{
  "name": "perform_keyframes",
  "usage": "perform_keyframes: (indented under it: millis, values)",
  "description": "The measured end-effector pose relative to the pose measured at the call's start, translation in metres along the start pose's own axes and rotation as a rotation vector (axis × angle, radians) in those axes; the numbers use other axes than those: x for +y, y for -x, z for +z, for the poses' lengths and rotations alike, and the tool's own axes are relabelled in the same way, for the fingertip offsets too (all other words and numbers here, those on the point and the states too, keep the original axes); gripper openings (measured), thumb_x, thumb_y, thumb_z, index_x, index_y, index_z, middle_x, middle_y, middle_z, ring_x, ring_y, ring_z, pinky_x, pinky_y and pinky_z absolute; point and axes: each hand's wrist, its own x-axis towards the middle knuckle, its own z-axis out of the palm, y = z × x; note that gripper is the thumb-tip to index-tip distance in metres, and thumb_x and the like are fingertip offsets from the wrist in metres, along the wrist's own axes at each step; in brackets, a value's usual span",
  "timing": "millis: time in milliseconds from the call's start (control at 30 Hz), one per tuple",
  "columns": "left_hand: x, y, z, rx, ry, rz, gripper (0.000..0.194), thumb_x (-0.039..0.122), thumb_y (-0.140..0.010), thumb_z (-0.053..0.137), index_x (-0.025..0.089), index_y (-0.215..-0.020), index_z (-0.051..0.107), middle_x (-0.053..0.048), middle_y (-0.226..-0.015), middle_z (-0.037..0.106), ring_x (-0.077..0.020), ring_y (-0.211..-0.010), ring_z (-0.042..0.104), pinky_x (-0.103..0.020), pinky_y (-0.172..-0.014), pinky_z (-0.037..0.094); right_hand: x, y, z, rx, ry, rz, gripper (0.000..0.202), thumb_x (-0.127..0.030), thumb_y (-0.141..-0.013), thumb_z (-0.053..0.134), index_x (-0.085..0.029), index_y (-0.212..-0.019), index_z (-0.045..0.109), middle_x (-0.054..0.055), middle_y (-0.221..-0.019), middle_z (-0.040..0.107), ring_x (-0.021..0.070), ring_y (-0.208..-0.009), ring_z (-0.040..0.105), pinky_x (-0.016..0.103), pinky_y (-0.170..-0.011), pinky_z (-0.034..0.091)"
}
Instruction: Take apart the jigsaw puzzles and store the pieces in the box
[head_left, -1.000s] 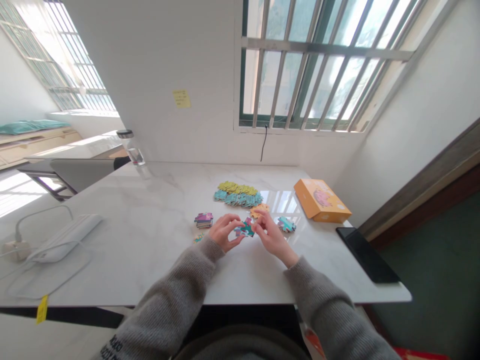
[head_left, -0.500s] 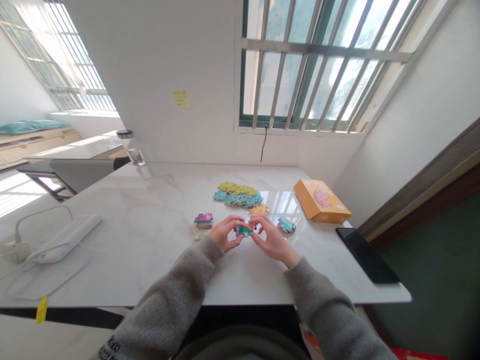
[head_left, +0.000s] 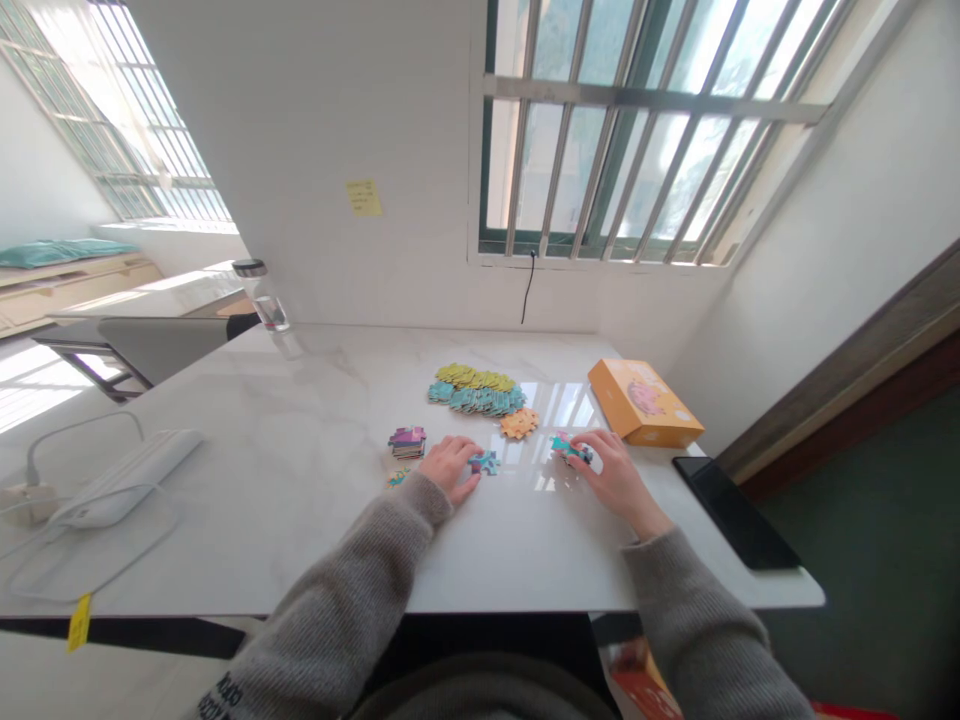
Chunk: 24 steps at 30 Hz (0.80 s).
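My left hand [head_left: 451, 468] rests on the table with its fingers curled at the left edge of some teal and purple jigsaw puzzle pieces [head_left: 486, 462], thumb below and fingertips above. Farther right, my right hand [head_left: 613, 478] closes thumb and fingers on a teal puzzle piece [head_left: 562, 447] at the small right-hand pile; its fingers hide part of that pile. A stack of purple puzzle pieces [head_left: 407, 440] lies just left of my left hand, with a few yellow-and-teal pieces [head_left: 397, 477] below it, partly covered by my sleeve.
Behind my hands lie orange pieces [head_left: 519, 424], a row of blue pieces [head_left: 487, 401] and a row of yellow-green pieces [head_left: 476, 377]. An orange box [head_left: 645, 402] and a black tablet-like slab [head_left: 735, 510] are at right. At left are a power strip [head_left: 139, 480] and a bottle [head_left: 262, 297].
My right hand has moved right, from the pieces between both hands to the right pile. My left hand stays almost in place, and the pieces beside it now lie on the table.
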Motion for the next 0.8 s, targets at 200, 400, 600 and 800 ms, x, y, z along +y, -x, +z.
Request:
perform_keyframes:
  millis: [200,400,600,800]
  values:
    - [-0.004,0.002,0.004,-0.063,-0.025,-0.047,0.029,0.024,-0.079,0.064,0.02,-0.107,0.062,-0.01,-0.114,0.064,-0.0286,-0.107,0.055,-0.044,-0.091,0.047,0.02,0.009,0.0,-0.036,0.125,0.016,0.019,-0.034,-0.091,0.053,-0.023,-0.102,0.065,0.009,-0.1,0.065,0.0266,-0.094,0.057,0.043,-0.089,0.044]
    - [-0.001,-0.002,-0.001,-0.079,-0.018,-0.076,0.022,0.025,-0.081,0.064,0.021,-0.103,0.063,-0.008,-0.105,0.066,-0.0269,-0.1,0.056,-0.041,-0.087,0.047,-0.002,0.01,0.007,0.066,0.1,-0.037,0.02,-0.029,-0.089,0.055,-0.023,-0.107,0.063,0.012,-0.12,0.056,0.0298,-0.113,0.05,0.05,-0.101,0.039]
    - [0.002,-0.003,0.0,-0.07,-0.011,-0.052,0.02,0.027,-0.075,0.068,0.021,-0.094,0.063,-0.006,-0.09,0.065,-0.0247,-0.088,0.057,-0.038,-0.08,0.047,-0.048,0.011,0.032,-0.153,-0.076,-0.216,0.028,-0.016,-0.088,0.052,-0.025,-0.113,0.059,0.009,-0.111,0.06,0.0276,-0.108,0.053,0.05,-0.099,0.041]
    - [0.003,-0.003,0.001,-0.062,-0.006,-0.02,0.02,0.025,-0.074,0.069,0.022,-0.093,0.063,-0.007,-0.104,0.062,-0.0249,-0.097,0.056,-0.038,-0.085,0.047,-0.065,0.003,0.055,-0.293,-0.051,-0.204,0.038,-0.021,-0.089,0.055,-0.026,-0.127,0.053,0.01,-0.124,0.059,0.0287,-0.114,0.051,0.048,-0.096,0.04]
